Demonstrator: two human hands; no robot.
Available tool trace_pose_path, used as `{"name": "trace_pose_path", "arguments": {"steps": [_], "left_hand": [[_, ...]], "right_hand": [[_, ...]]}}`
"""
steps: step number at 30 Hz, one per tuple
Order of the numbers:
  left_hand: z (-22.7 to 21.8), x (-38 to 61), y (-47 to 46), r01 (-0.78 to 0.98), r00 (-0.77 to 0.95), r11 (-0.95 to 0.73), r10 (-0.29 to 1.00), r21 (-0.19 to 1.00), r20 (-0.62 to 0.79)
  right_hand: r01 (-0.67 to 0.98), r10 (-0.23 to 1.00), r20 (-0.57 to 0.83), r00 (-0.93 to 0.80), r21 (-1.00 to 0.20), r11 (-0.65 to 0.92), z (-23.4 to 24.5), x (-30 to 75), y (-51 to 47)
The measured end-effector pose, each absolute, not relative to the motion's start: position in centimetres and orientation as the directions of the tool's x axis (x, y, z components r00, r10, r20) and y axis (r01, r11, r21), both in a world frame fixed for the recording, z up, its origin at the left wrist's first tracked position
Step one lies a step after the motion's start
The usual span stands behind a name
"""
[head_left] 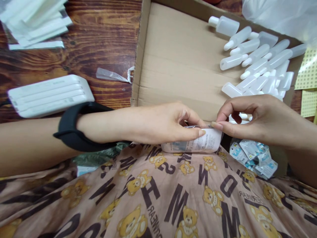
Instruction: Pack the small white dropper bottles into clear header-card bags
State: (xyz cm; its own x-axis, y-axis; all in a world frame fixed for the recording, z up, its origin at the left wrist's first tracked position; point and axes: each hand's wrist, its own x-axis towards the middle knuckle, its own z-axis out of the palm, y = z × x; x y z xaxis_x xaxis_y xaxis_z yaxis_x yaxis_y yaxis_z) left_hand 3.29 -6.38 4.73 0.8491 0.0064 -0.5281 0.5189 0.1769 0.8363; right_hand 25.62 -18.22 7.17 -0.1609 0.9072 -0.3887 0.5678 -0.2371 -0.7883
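A clear plastic bag (210, 140) with a white printed label lies over my lap at the near edge of the cardboard box. My left hand (178, 120) grips the bag's upper edge between thumb and fingers, and a black band circles that wrist. At the bag's top right corner, my right hand (250, 115) pinches the edge between thumb and index finger. The bag's contents are partly hidden by my left hand. Beyond my right hand, several frosted white bottles (260, 59) with white caps lie in a heap inside the box.
The shallow cardboard box (173, 56) sits on a wooden table (104, 29). Small packed bags (255, 157) lie below my right wrist. To the left are a white power bank (52, 96), a stack of flat clear bags (34, 23) and a plastic scrap (111, 74). Yellow sticker sheets (308, 71) lie far right.
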Motion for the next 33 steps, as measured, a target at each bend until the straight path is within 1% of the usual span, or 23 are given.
{"name": "trace_pose_path", "arguments": {"steps": [3, 6, 9, 11, 13, 14, 15, 17, 18, 19, 20, 21, 22, 24, 25, 27, 29, 31, 33], "left_hand": [[4.7, 3.3, -6.4, 0.487, 0.870, 0.128, 0.019, 0.864, -0.493], [4.6, 3.5, -6.7, 0.457, 0.888, 0.054, 0.032, 0.888, -0.459], [4.6, 3.9, -6.4, 0.500, 0.863, -0.019, 0.089, 0.866, -0.497], [4.6, 4.0, -5.6, 0.529, 0.846, -0.009, 0.085, 0.849, -0.526], [4.4, 3.7, -4.4, 0.502, 0.859, 0.115, 0.050, 0.857, -0.510], [4.2, 3.4, -3.9, 0.470, 0.870, 0.214, 0.052, 0.856, -0.491], [4.0, 3.1, -3.6, 0.422, 0.879, 0.323, 0.084, 0.847, -0.470], [3.3, 2.4, -3.7, 0.295, 0.878, 0.514, 0.188, 0.806, -0.441], [2.8, 2.2, -4.2, 0.234, 0.872, 0.578, 0.232, 0.782, -0.432], [2.3, 2.2, -5.0, 0.195, 0.885, 0.616, 0.225, 0.764, -0.407], [1.7, 2.4, -6.0, 0.146, 0.921, 0.621, 0.200, 0.770, -0.335], [1.3, 2.7, -7.1, 0.202, 0.933, 0.606, 0.120, 0.769, -0.339], [1.0, 3.1, -8.2, 0.258, 0.924, 0.562, 0.093, 0.786, -0.370], [0.6, 4.0, -10.2, 0.315, 0.901, 0.438, 0.139, 0.842, -0.410], [0.5, 4.4, -10.9, 0.314, 0.892, 0.366, 0.202, 0.876, -0.404], [0.3, 4.8, -11.9, 0.281, 0.891, 0.225, 0.301, 0.933, -0.341], [-0.1, 4.8, -12.4, 0.228, 0.913, 0.085, 0.326, 0.970, -0.243], [-0.5, 4.6, -12.8, 0.156, 0.947, -0.047, 0.292, 0.987, -0.135], [-0.8, 4.4, -13.3, 0.096, 0.974, -0.135, 0.217, 0.986, -0.065]], "right_hand": [[0.582, 0.908, -0.382, -0.171, -0.783, -0.220, 7.0, 25.7, -18.2], [0.603, 0.925, -0.331, -0.185, -0.782, -0.158, 6.6, 25.7, -18.2], [0.598, 0.917, -0.329, -0.224, -0.789, -0.137, 6.5, 25.8, -18.1], [0.588, 0.901, -0.355, -0.249, -0.795, -0.150, 6.9, 26.0, -18.1], [0.566, 0.906, -0.358, -0.224, -0.805, -0.178, 7.6, 26.2, -18.4], [0.531, 0.920, -0.345, -0.188, -0.823, -0.200, 7.9, 26.4, -18.6], [0.478, 0.937, -0.323, -0.133, -0.849, -0.225, 8.2, 26.5, -18.9], [0.337, 0.968, -0.250, 0.021, -0.910, -0.242, 8.1, 26.8, -19.6], [0.268, 0.973, -0.202, 0.113, -0.936, -0.226, 7.7, 26.9, -20.0], [0.212, 0.967, -0.156, 0.204, -0.957, -0.199, 7.2, 27.0, -20.3], [0.172, 0.952, -0.118, 0.282, -0.970, -0.171, 6.6, 27.1, -20.6], [0.144, 0.937, -0.090, 0.338, -0.979, -0.146, 5.9, 27.1, -20.8], [0.122, 0.924, -0.070, 0.375, -0.985, -0.124, 5.2, 27.1, -21.0], [0.110, 0.909, -0.029, 0.417, -0.990, -0.083, 4.1, 26.9, -21.4], [0.121, 0.900, 0.001, 0.435, -0.991, -0.057, 3.7, 26.7, -21.7], [0.165, 0.871, 0.085, 0.484, -0.986, 0.005, 3.3, 26.3, -22.4], [0.207, 0.834, 0.158, 0.529, -0.977, 0.053, 3.0, 25.7, -23.3], [0.239, 0.801, 0.197, 0.565, -0.969, 0.070, 2.6, 25.3, -24.5], [0.281, 0.777, 0.201, 0.596, -0.959, 0.032, 2.3, 24.9, -26.4]]}}
